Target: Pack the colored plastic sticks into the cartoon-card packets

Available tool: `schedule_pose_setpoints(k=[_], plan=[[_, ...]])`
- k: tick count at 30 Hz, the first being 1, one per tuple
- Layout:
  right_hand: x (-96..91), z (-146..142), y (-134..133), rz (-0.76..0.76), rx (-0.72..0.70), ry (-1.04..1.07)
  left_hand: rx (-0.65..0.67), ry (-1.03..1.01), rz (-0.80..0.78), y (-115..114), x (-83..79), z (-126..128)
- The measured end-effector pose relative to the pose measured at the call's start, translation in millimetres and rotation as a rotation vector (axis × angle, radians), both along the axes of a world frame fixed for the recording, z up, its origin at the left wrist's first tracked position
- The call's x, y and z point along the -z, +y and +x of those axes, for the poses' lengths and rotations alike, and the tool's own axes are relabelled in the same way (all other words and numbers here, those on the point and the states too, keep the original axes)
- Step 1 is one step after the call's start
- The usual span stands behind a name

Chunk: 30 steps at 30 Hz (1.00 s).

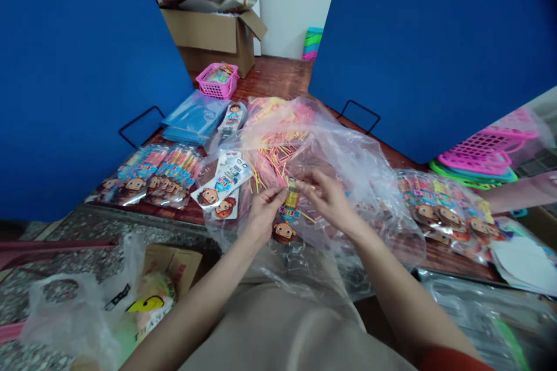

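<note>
My left hand [264, 210] and my right hand [327, 196] meet over a wooden table [278, 78], both pinched on one small clear packet [288, 213] with a cartoon face card and coloured sticks inside. The packet hangs upright between them. Under the hands lies a large clear plastic bag [348, 156] full of loose pink and yellow sticks [272, 148].
Finished packets lie in a row at the left [152, 177] and another pile at the right [448, 208]. Loose face cards [221, 185], blue bags [194, 119], a pink basket [217, 80] and a cardboard box [213, 35] sit behind. Another person's arm [522, 194] reaches in at right.
</note>
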State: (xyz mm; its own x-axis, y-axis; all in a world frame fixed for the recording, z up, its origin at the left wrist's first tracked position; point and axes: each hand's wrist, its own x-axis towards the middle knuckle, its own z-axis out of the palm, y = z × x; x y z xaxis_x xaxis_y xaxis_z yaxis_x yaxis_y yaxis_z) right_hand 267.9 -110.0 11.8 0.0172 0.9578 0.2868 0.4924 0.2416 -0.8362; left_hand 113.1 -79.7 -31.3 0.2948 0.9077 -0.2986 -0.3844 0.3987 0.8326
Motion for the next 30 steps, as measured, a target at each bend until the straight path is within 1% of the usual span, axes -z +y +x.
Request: schedule_pose_setpoints(k=[3,7,11,15,17,19,21,23,25,27,30], plan=[[1.9,3.3,2.9,0.012,-0.062,-0.122,0.004,0.003,0.007,-2.6,-4.2,-1.0],[3.6,5.5,4.4,0.029,-0.073,-0.075,-0.003,0.017,0.020,-4.2,-9.4,-1.6],[5.8,4.7,5.0,-0.035,-0.146,-0.083,-0.042,0.032,0.005,-1.8,-11.0,-1.9],[6.0,6.1,6.8,-0.048,-0.061,-0.060,-0.044,0.006,-0.015,0.4,-13.4,-2.8],[4.3,7.9,8.3,-0.058,-0.055,-0.065,-0.044,0.007,-0.021,0.5,-15.2,-4.2],[1.9,9.8,10.0,-0.061,-0.037,-0.012,-0.002,0.036,-0.021,0.5,-16.2,-6.9],[0.3,11.6,11.3,-0.057,0.008,0.068,0.106,0.108,-0.007,0.8,-15.4,-10.8],[0.6,13.0,11.8,-0.077,0.009,0.087,0.179,0.194,0.011,1.3,-12.9,-14.7],[3.1,13.8,11.6,-0.114,-0.029,0.056,0.181,0.236,0.023,1.4,-10.3,-17.1],[5.9,14.3,11.1,-0.131,-0.054,0.038,0.164,0.228,0.032,0.6,-9.3,-16.9],[5.9,14.6,10.2,-0.135,-0.057,0.117,0.181,0.191,0.041,-1.5,-11.7,-12.7]])
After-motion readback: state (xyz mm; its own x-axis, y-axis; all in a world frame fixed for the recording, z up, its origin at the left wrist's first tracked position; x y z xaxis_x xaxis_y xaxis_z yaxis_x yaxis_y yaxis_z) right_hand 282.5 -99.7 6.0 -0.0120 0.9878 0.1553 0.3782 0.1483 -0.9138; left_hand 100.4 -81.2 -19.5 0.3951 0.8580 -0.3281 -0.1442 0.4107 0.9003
